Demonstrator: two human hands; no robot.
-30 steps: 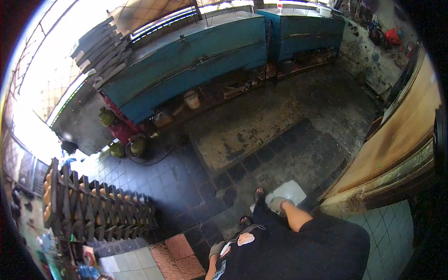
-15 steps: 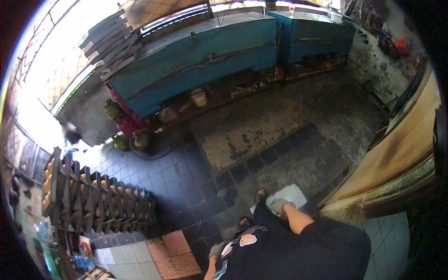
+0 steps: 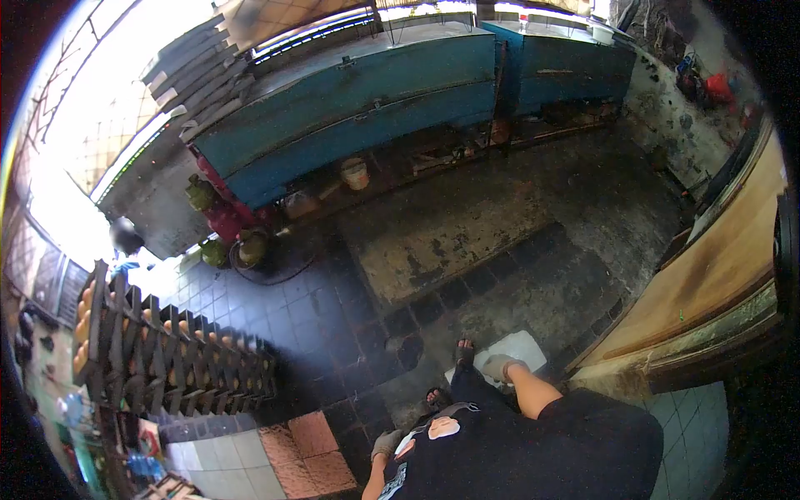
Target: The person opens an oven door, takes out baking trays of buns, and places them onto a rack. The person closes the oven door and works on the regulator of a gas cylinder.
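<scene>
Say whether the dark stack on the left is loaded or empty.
Loaded: rounded tan pieces show in the gaps of the dark stack; how full each layer is, I cannot tell.

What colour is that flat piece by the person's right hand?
The flat piece is white; it shows best in the head view.

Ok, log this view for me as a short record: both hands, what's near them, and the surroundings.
left hand: gloved, beside the dark shirt; grip unclear
right hand: gloved, overlapping the white item in view; hold unclear
rack: picture left, tiered, with round tan items
blue cabinets: far side
bucket: low, by the cabinets' front
green cylinders: near the cabinets' left end
</scene>
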